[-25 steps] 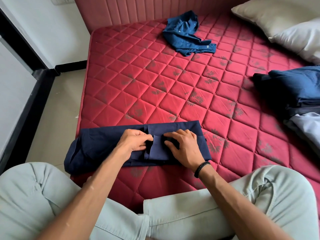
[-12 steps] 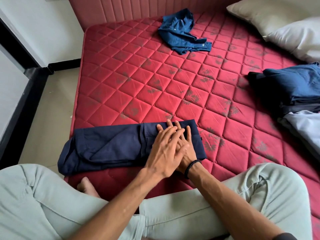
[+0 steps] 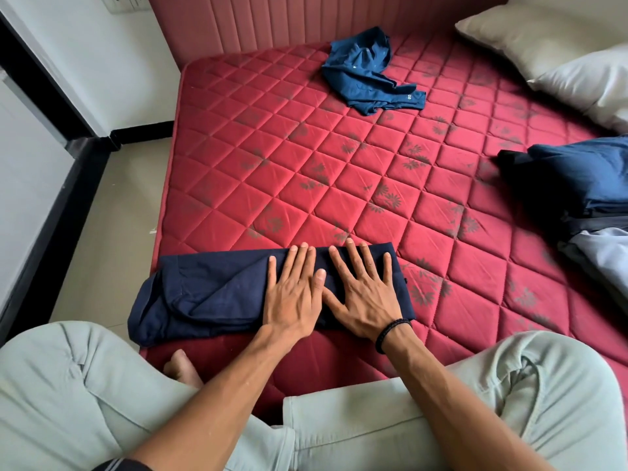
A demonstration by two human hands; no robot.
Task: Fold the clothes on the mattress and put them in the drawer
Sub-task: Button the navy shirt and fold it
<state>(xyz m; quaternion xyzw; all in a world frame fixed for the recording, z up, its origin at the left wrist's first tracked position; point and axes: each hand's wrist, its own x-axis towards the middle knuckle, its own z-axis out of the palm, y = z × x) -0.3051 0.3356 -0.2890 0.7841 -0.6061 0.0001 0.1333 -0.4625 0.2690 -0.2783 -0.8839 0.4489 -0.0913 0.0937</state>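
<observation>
Pressing navy garment flat, lower centre of frame, on mattress: left hand, right hand side by side, fingers splayed, gripping nothing, likely setting crease before next fold.

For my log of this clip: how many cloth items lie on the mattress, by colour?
Navy garment under both hands: 1
Blue, crumpled garment near the headboard: 1
Blue, in the pile at right: 1
Pale grey-blue piece in that pile: 1
Pillows: 2
Total: 6 (the pile may hide more)
</observation>
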